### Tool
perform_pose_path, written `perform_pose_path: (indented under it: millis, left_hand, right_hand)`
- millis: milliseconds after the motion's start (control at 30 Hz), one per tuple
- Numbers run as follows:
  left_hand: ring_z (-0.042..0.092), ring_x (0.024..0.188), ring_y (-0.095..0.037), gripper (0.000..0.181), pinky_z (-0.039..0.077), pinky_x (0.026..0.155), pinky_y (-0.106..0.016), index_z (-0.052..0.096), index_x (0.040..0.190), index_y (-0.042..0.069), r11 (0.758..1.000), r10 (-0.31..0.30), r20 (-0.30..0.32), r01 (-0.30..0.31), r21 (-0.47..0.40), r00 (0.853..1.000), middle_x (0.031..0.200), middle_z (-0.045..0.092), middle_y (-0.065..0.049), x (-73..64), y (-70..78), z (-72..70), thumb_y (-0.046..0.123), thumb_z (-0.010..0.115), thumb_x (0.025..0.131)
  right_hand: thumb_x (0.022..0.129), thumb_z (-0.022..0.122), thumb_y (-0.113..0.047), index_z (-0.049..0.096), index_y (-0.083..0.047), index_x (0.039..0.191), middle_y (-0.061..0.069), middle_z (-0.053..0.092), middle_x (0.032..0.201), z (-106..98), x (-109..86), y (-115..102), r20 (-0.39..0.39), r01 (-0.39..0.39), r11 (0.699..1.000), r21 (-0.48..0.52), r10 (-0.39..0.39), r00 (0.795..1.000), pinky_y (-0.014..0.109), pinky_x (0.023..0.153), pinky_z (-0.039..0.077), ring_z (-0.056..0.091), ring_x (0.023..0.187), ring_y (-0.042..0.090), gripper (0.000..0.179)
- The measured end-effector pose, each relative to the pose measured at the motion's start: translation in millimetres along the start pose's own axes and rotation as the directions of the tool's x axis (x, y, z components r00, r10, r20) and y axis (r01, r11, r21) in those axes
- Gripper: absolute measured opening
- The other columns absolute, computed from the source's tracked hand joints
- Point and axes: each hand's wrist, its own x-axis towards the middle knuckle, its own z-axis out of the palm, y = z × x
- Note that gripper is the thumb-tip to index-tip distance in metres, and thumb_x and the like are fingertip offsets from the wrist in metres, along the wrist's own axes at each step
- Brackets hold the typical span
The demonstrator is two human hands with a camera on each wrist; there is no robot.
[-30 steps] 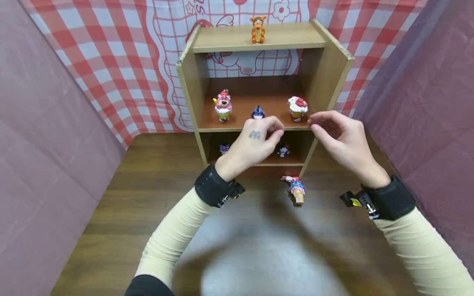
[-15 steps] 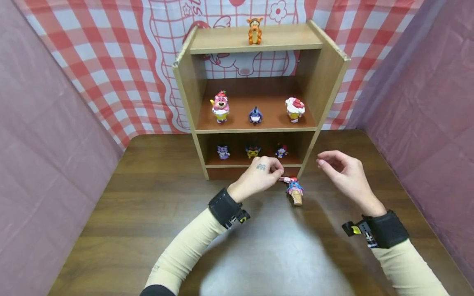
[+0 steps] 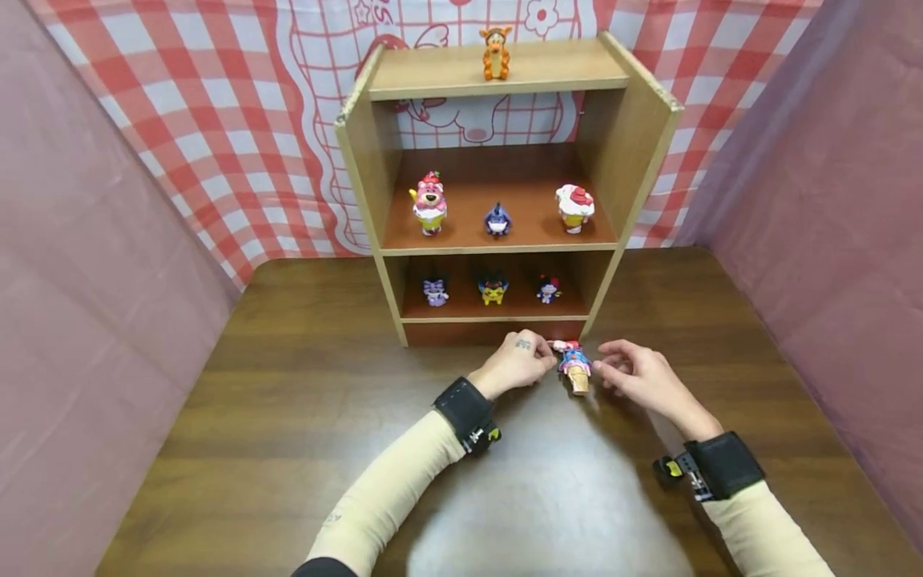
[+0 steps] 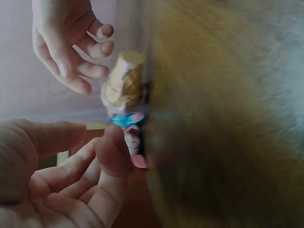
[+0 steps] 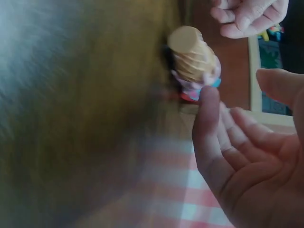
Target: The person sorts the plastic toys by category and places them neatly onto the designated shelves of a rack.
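Observation:
An ice-cream-cone figurine (image 3: 578,378) lies on the table, with a tan cone base and a blue and pink top. Just to its left is my left hand (image 3: 513,365), fingers loosely bent and holding nothing. On the other side my right hand (image 3: 644,380) is near the cone, thumb and fingers apart. In the left wrist view the figurine (image 4: 126,85) is beyond my left fingertips. The right wrist view shows the cone (image 5: 192,57) past my right index finger; whether that fingertip touches it I cannot tell.
A wooden shelf unit (image 3: 505,247) stands behind the hands. A tiger figurine (image 3: 495,54) sits on top. A pink bear (image 3: 429,203), a blue donkey (image 3: 497,220) and a white-and-red cup figurine (image 3: 574,208) are on the middle shelf. Small figurines, including a yellow one (image 3: 493,289), line the lower shelf.
Both hands have come down from in front of the middle shelf to the table, one on each side of the cone figurine. The right hand has also moved left. The figurine lies where it was.

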Motion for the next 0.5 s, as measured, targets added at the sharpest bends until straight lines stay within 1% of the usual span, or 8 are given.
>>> perform_pose_path:
  millis: [67,133,233,300,400,500]
  left_hand:
    - [0.054,0.043,-0.003,0.011,0.042,0.04,-0.015,0.071,0.082,0.012,0.999,-0.027,0.019,0.027,-0.025,0.999,0.054,0.061,0.005,2.8,-0.1,4.2,0.019,0.066,0.088]
    - [0.056,0.042,-0.005,0.012,0.042,0.038,-0.016,0.07,0.081,0.012,0.998,-0.042,0.031,0.043,-0.044,0.999,0.054,0.064,0.002,5.6,0.6,7.8,0.02,0.066,0.089]
    - [0.061,0.044,-0.012,0.014,0.046,0.039,-0.018,0.067,0.081,0.01,0.993,-0.081,0.053,0.086,-0.085,0.995,0.059,0.069,-0.004,8.3,0.9,12.8,0.021,0.067,0.09]
    - [0.065,0.048,-0.017,0.016,0.051,0.042,-0.022,0.066,0.082,0.008,0.986,-0.108,0.078,0.117,-0.12,0.991,0.063,0.071,-0.009,9.1,0.2,16.8,0.022,0.066,0.091]
    - [0.067,0.052,-0.022,0.021,0.056,0.047,-0.027,0.069,0.084,0.003,0.971,-0.136,0.106,0.154,-0.183,0.985,0.066,0.072,-0.015,8.6,-1.7,22.8,0.022,0.065,0.092]
    - [0.068,0.054,-0.024,0.024,0.058,0.049,-0.03,0.071,0.086,-0.002,0.955,-0.139,0.123,0.166,-0.246,0.983,0.068,0.071,-0.019,7.0,-3.5,26.7,0.02,0.064,0.094]
  right_hand:
    - [0.093,0.064,-0.014,0.056,0.014,0.115,0.025,0.07,0.089,2.8,0.8,1.6,0.031,-0.064,0.998,0.01,0.064,0.997,0.03,0.049,0.057,0.067,0.063,0.024,0.036]
    - [0.094,0.063,-0.021,0.058,0.013,0.112,0.022,0.07,0.083,4.8,2.9,1.6,0.029,-0.118,0.993,-0.022,0.119,0.992,0.031,0.047,0.057,0.066,0.058,0.021,0.039]
    - [0.093,0.064,-0.031,0.063,0.01,0.106,0.012,0.067,0.065,7.1,7.2,0.7,0.009,-0.171,0.981,-0.093,0.173,0.985,0.032,0.043,0.054,0.062,0.048,0.017,0.043]
    - [0.092,0.064,-0.035,0.066,0.007,0.102,0.006,0.062,0.055,9.1,9.9,-0.7,0.004,-0.203,0.972,-0.116,0.205,0.979,0.031,0.041,0.052,0.059,0.043,0.015,0.043]
    - [0.092,0.065,-0.033,0.066,0.008,0.1,0.003,0.061,0.053,13.0,12.6,-2.4,0.03,-0.229,0.969,-0.094,0.233,0.972,0.03,0.041,0.053,0.059,0.042,0.015,0.041]
    - [0.093,0.065,-0.026,0.064,0.011,0.101,0.006,0.065,0.058,16.9,14.0,-4.8,0.069,-0.257,0.966,-0.026,0.258,0.964,0.03,0.043,0.055,0.061,0.045,0.015,0.038]
